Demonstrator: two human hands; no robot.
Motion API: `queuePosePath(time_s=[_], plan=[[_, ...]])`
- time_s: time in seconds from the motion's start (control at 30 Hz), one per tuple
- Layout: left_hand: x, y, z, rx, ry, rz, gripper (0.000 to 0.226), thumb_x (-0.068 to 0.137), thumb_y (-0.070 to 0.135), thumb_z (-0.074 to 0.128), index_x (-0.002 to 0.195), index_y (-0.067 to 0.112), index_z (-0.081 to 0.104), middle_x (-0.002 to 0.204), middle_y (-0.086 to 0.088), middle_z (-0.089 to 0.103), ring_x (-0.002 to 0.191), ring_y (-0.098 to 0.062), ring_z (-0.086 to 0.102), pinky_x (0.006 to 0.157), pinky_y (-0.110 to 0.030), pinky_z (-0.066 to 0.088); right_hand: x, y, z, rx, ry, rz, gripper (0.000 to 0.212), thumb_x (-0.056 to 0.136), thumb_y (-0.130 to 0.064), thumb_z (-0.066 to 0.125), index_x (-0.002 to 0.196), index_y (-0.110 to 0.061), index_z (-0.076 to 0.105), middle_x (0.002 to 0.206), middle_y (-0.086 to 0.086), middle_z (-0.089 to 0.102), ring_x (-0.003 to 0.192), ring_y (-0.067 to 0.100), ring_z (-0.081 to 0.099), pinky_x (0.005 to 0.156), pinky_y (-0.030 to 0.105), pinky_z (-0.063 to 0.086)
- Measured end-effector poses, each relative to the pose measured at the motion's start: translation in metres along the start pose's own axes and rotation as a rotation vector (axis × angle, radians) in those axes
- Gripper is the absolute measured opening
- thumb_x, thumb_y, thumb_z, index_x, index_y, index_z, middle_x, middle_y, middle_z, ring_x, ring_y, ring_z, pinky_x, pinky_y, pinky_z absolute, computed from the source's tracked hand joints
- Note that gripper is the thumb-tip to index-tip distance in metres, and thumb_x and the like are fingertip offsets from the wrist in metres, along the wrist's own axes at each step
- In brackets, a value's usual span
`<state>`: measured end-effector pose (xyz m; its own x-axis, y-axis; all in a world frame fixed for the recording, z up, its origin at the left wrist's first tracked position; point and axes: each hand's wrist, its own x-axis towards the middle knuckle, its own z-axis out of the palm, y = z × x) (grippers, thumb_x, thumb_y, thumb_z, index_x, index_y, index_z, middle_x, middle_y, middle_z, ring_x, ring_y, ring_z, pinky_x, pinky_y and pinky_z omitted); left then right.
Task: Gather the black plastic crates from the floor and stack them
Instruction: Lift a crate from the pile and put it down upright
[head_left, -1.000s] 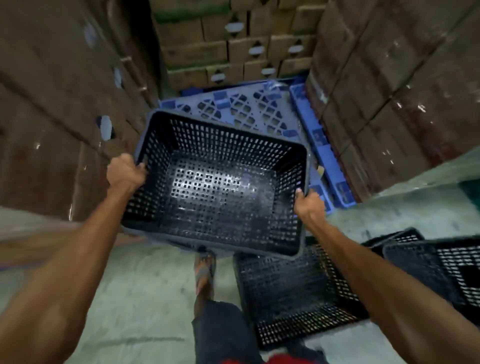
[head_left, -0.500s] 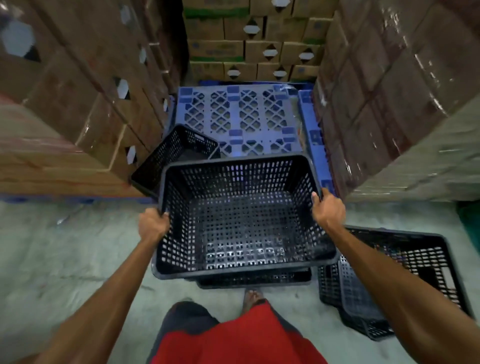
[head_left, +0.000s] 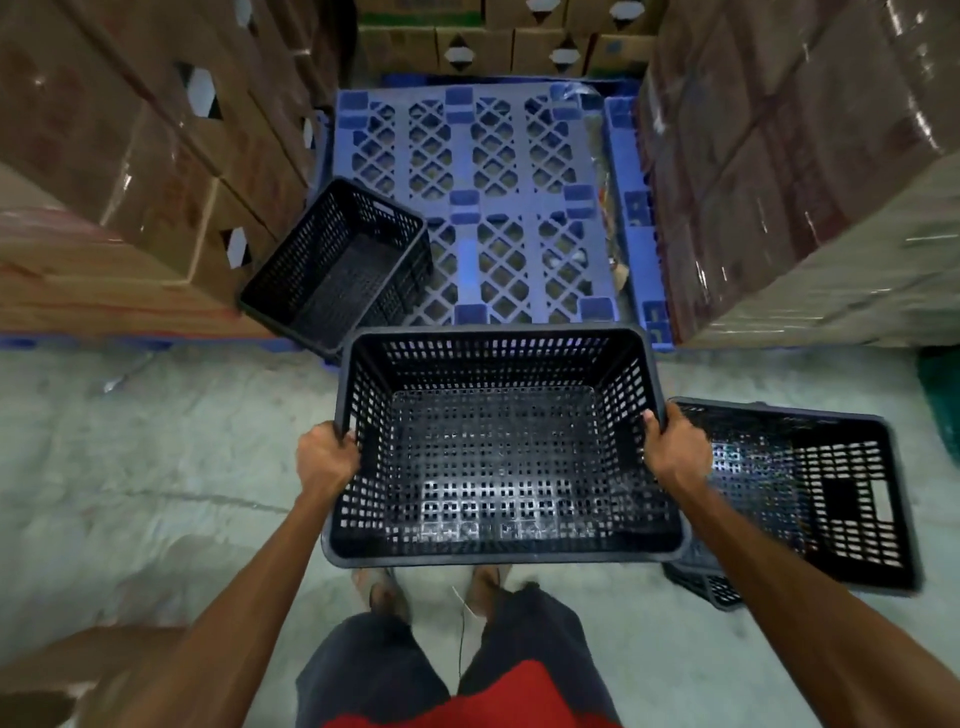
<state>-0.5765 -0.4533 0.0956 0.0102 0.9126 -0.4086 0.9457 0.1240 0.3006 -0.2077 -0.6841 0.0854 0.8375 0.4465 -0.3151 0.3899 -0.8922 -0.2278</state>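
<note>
A narrow aisle ran between walls of stacked cartons in the warehouse. Brown boxes (head_left: 104, 156) with hexagonal hand-holes rose on the left, standing on a blue base (head_left: 78, 343) that showed at floor level. A film-wrapped stack (head_left: 805, 182) that caught the overhead light stood on the right. At the far end stood more cartons (head_left: 493, 47), some banded in green. A blue lattice pallet (head_left: 493, 208) lay flat between the stacks, and a second pallet (head_left: 636, 223) stood on edge against the right-hand stack. The pale concrete floor (head_left: 156, 493) was scuffed and cracked. Something green (head_left: 943, 395) showed at the right edge, and another carton (head_left: 78, 670) sat in the near left corner.
</note>
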Motion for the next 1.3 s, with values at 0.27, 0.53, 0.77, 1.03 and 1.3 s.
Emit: queuePosePath(time_s=[0.27,0.53,0.77,1.03,1.3], plan=[[0.041,0.007,0.025,0.001,0.084,0.017,0.025,0.091,0.022,0.059,0.089,-0.002,0.065,0.088,-0.028,0.070,0.083,-0.045,0.067,0.070,-0.044,0.054,0.037,-0.010,0.025,-0.031,0.094,-0.024,0.047,0.101,-0.047,0.037,0.124,-0.010,0.052,0.091,0.030,0.069,0.082,0.044,0.067,0.066,0.043,0.052],[0.043,0.009,0.035,0.029,0.156,0.021,0.028,0.095,0.024,0.053,0.094,-0.003,0.061,0.088,-0.028,0.070,0.080,-0.045,0.067,0.068,-0.043,0.053,0.039,-0.013,0.035,-0.015,0.186,-0.075,0.043,0.102,-0.043,0.034,0.112,-0.004,0.051,0.077,0.030,0.068,0.068,0.044,0.067,0.058,0.042,0.049],[0.029,-0.013,0.047,0.017,0.153,0.106,0.030,0.101,0.035,0.039,0.098,0.005,0.044,0.080,-0.029,0.067,0.070,-0.046,0.066,0.056,-0.038,0.040,0.034,-0.004,0.038,0.121,0.098,-0.071,0.031,0.100,-0.039,0.043,0.106,-0.009,0.046,0.081,0.027,0.070,0.069,0.043,0.068,0.060,0.042,0.052],[0.034,-0.018,0.039,-0.020,-0.009,0.171,0.016,0.099,0.021,0.042,0.102,0.007,0.035,0.085,-0.025,0.064,0.072,-0.043,0.061,0.060,-0.038,0.041,0.023,0.001,0.035,0.299,-0.048,-0.005,0.032,0.097,-0.028,0.052,0.123,-0.011,0.051,0.105,0.018,0.071,0.093,0.038,0.068,0.081,0.043,0.054],[0.038,-0.025,0.036,-0.016,-0.022,0.229,0.016,0.098,0.016,0.046,0.102,0.005,0.037,0.077,-0.011,0.052,0.062,-0.030,0.048,0.058,-0.036,0.040,0.024,-0.003,0.031,0.334,-0.146,0.044,0.032,0.101,-0.024,0.045,0.129,-0.009,0.048,0.117,0.020,0.067,0.103,0.039,0.065,0.089,0.046,0.052]])
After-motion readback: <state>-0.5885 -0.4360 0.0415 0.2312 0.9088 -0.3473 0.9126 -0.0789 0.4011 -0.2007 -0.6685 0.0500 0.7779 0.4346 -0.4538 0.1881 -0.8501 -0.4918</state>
